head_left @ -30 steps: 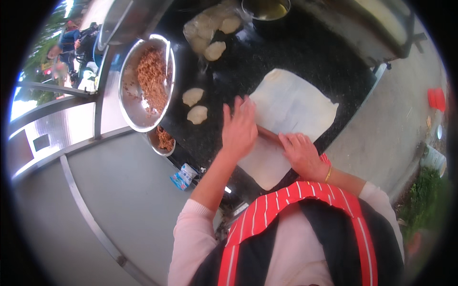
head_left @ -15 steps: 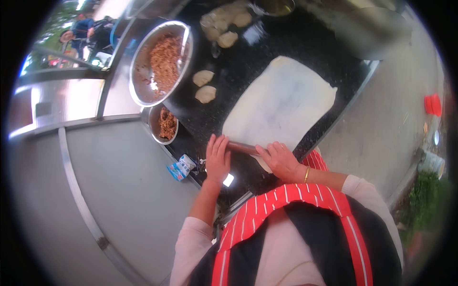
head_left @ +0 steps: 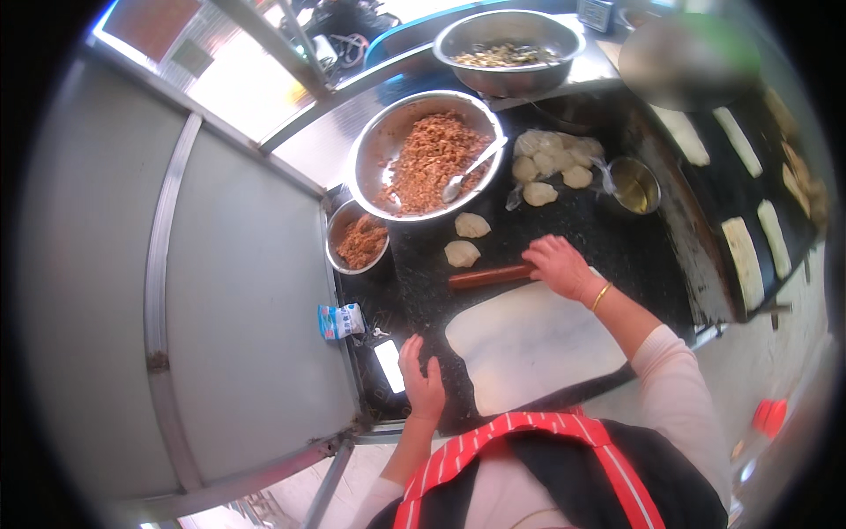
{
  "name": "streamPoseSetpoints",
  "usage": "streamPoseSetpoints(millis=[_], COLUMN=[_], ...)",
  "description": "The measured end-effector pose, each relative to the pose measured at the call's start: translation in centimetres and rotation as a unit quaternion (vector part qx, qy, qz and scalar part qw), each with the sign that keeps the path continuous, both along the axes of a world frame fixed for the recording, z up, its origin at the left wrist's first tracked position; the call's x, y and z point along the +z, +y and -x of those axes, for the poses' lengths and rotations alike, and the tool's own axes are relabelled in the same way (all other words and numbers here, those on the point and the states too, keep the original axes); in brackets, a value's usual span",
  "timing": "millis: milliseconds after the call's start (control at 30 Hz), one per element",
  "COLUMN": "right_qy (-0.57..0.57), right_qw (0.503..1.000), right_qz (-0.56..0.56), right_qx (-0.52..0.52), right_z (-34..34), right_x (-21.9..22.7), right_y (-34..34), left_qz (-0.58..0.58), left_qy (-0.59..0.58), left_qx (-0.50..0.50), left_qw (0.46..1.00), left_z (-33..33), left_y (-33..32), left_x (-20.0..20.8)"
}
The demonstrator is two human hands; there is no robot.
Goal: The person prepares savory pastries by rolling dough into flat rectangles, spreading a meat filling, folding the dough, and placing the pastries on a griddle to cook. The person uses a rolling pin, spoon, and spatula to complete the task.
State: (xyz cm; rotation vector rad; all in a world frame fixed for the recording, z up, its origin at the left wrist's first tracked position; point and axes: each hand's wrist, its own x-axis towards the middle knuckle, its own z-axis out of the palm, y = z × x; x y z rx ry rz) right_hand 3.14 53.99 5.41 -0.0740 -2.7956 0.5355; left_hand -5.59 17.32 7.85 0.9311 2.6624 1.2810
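A thin rolled-out sheet of pale dough (head_left: 533, 344) lies flat on the black tabletop. Just beyond its far edge rests a reddish-brown rolling pin (head_left: 489, 278). My right hand (head_left: 562, 267), palm down with a gold bangle at the wrist, grips the right end of this pin; the fingers partly hide that end. To the left of the sheet my left hand (head_left: 423, 381) is empty, fingers stretched and thumb apart, beside a bright white rectangle (head_left: 389, 365) I cannot name. Two small dough pieces (head_left: 467, 240) sit beyond the pin.
A large steel bowl (head_left: 363, 163) holds reddish minced filling and a spoon (head_left: 471, 167). Next to it stands a smaller filling bowl (head_left: 330, 256). Farther back are bagged dough pieces (head_left: 555, 159), an oil tin (head_left: 636, 185) and another steel bowl (head_left: 511, 84). Dough strips (head_left: 743, 264) lie on the griddle at right.
The rolling pin has gone from the sheet's near edge to beyond its far edge, with my right hand on it. My left hand has let go and moved left. The view has turned.
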Motion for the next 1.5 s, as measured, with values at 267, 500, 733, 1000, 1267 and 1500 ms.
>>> streamPoseSetpoints(millis=[267,500,733,1000,1267,1500], right_qy=[0.097,-0.019,0.005,-0.012,-0.1,-0.154], right_qw=[0.977,0.97,0.978,0.978,0.987,0.952], right_qz=[-0.166,-0.212,-0.202,-0.162,-0.015,0.263], right_qx=[-0.089,0.117,0.056,0.132,0.127,0.022], right_z=[19.6,23.5,25.5,22.0,20.4,20.3], right_x=[3.2,5.5,6.0,6.5,7.9,6.2], right_y=[10.1,12.3,11.5,9.8,8.4,12.5], left_qz=[0.066,0.057,0.038,0.051,0.048,0.035], left_qy=[-0.021,-0.054,-0.076,-0.063,-0.051,-0.058], left_qx=[0.118,0.199,0.192,0.175,0.148,0.147], left_qw=[0.991,0.977,0.978,0.981,0.986,0.987], left_z=[-4.0,-5.3,-4.7,-3.0,-3.0,-3.4], left_y=[-2.4,-3.8,-2.2,-2.0,-2.1,-1.9], left_x=[-0.7,-0.1,-0.3,0.7,1.2,1.1])
